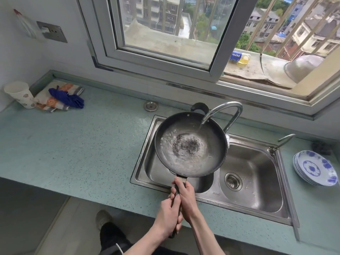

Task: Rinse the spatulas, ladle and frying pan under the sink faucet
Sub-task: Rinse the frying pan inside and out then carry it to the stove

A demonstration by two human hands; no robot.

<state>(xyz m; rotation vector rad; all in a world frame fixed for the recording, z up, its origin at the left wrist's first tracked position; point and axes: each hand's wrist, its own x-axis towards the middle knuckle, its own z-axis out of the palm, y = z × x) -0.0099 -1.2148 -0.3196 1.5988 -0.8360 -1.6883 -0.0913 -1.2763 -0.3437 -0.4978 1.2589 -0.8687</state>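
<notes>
Both hands' grip (177,205) holds frying pan (190,144).

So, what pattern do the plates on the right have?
The plates are white with a blue floral pattern, seen in the head view.

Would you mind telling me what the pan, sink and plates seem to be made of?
Pan: dark metal, perhaps steel or iron, matte with a thin rim.
Sink: stainless steel by its brushed, reflective silver surface.
Plates: probably glazed ceramic, glossy white with blue floral print, though melamine can't be ruled out.
</notes>
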